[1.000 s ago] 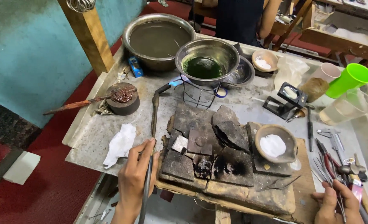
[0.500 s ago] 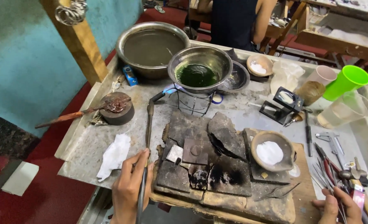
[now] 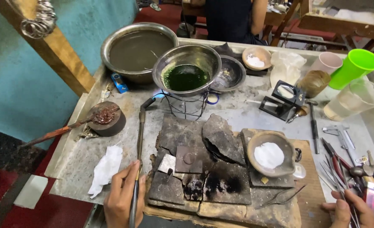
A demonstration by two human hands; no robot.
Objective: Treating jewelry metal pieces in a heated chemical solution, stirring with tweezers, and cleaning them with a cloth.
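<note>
My left hand [image 3: 121, 198] grips the lower end of a long thin metal torch [image 3: 139, 139] at the table's front edge. The torch tip points at a wire stand [image 3: 182, 107], where a small blue flame [image 3: 157, 96] shows under a steel bowl [image 3: 214, 59] of dark green liquid. My right hand [image 3: 349, 211] is at the bottom right, fingers curled on a thin metal tool among several pliers and tweezers [image 3: 339, 169]. Between my hands lie charred blocks [image 3: 220, 139] with a small square metal plate [image 3: 189, 159].
A clay dish of white powder [image 3: 271, 154] sits on the blocks. A white cloth [image 3: 107, 166], a round block on a stick [image 3: 107, 118] and a large steel basin [image 3: 107, 46] are at the left. A green cup [image 3: 356, 67] and a loupe [image 3: 286, 99] stand at the right. Another person [image 3: 233, 17] sits behind.
The view has shifted slightly. Both hands keep their grips, and the torch stays pointed at the wire stand.
</note>
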